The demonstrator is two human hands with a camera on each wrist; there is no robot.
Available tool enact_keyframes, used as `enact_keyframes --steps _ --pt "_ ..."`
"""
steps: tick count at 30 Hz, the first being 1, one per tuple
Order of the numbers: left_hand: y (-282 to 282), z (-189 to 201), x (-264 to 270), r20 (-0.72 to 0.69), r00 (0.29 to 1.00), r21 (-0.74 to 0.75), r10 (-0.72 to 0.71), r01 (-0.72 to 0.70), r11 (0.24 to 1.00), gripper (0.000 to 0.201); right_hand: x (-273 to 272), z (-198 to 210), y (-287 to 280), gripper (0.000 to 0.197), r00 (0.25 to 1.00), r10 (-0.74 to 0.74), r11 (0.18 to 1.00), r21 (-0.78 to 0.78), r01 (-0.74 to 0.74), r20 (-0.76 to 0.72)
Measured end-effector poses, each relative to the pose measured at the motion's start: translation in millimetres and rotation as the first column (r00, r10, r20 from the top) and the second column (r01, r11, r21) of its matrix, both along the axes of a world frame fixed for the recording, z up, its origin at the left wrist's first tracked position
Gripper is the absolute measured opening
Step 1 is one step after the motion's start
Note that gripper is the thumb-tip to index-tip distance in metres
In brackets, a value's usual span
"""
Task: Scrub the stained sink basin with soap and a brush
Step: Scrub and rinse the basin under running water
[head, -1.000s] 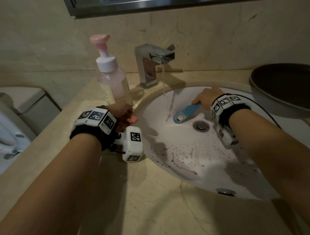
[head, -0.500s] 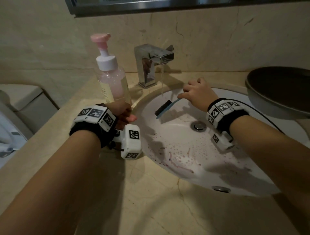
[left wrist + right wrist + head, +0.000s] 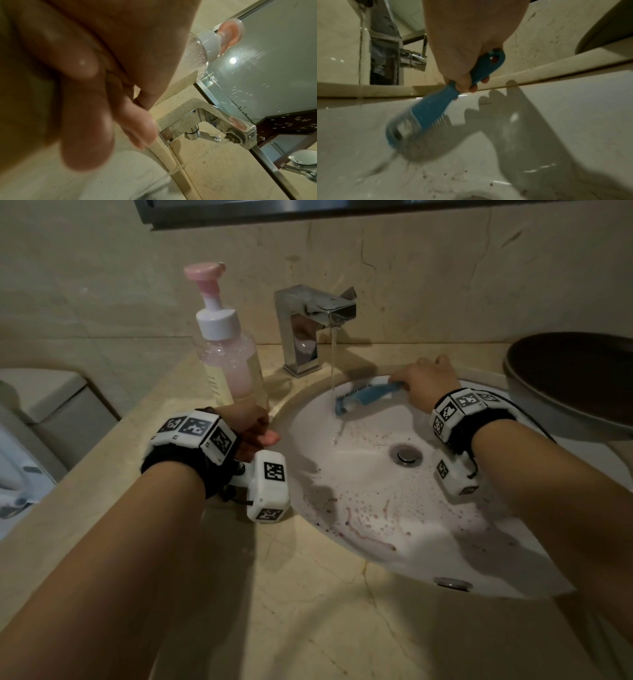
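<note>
Right grip (image 3: pixel 424 381) holds brush (image 3: pixel 366 397) under running water in basin (image 3: pixel 445 542)

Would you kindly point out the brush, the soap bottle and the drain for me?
brush (image 3: pixel 368 395): head view, on the blue handle.
soap bottle (image 3: pixel 233 361): head view, on the clear body.
drain (image 3: pixel 406 454): head view, on the metal stopper.

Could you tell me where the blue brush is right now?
In the head view the blue brush is at the back of the sink basin, gripped by the right hand, its head under the faucet stream.
</note>
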State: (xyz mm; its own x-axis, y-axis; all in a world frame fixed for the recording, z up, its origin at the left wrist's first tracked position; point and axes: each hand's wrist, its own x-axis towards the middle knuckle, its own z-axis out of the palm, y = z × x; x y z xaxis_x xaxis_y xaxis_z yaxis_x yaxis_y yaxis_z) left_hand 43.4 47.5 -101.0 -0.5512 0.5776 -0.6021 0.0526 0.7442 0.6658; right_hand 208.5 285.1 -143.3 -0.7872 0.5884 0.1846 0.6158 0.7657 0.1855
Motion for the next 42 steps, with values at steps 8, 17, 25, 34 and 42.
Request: enact_keyframes --steps 8,17,25,34,42 --pt "0 0 2 -0.014 1.000 0.022 0.009 -0.009 1.000 0.032 4 -1 9 0.038 0.997 0.008 0.996 -0.089 -0.001 0.074" --pt "0 1 0 0.032 0.999 0.012 0.004 -0.004 1.000 0.036 -3 -11 1 0.041 0.994 -0.005 0.984 -0.179 0.025 0.109" --pt "0 1 2 -0.001 1.000 0.027 0.027 -0.027 0.999 0.034 -9 -3 0 0.038 0.989 0.007 0.950 -0.309 -0.053 -0.147" --pt "0 0 1 0.015 1.000 0.016 0.021 -0.021 1.000 0.031 -12 -16 -2 0.039 0.985 -0.027 0.945 -0.318 0.080 0.168" --pt "0 0 1 0.013 1.000 0.004 0.011 -0.011 1.000 0.036 -12 -8 -1 0.038 0.984 -0.011 0.935 -0.350 -0.053 -0.176"
